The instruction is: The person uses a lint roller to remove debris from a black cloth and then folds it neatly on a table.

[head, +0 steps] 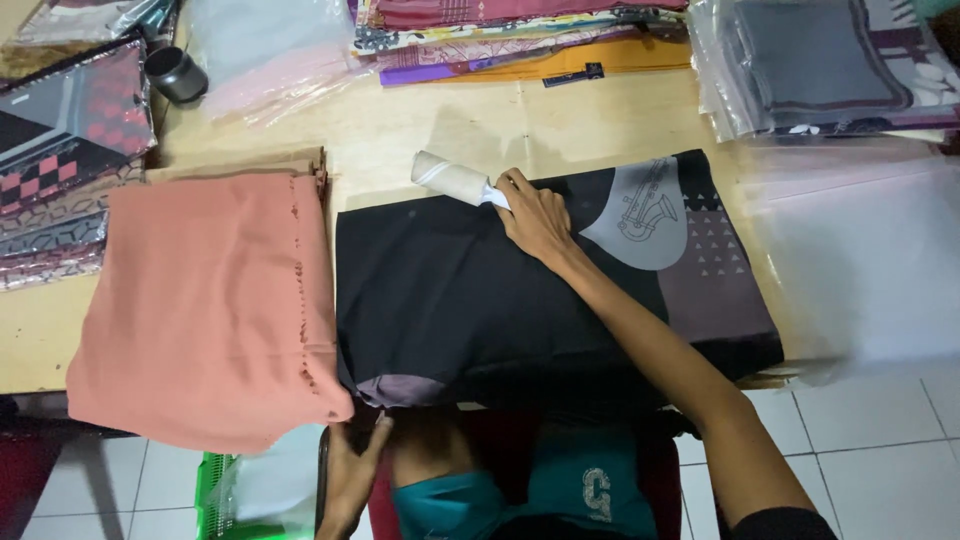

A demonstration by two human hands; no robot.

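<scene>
Right hand [537, 215] pinches a rolled white cloth [455, 180] (lying just left) atop black fabric [460, 300].

The pale wooden desk [440, 125] is pretty loaded. A folded black fabric with a grey horn print [540, 290] lies across the middle, hanging a bit over the near edge. Just left of it sits a salmon-pink folded cloth [205, 305], also drooping off. Along the back there's a stack of colourful patterned fabrics [520, 35], clear plastic bags [265, 50], and a small black cup [176, 74].
</scene>
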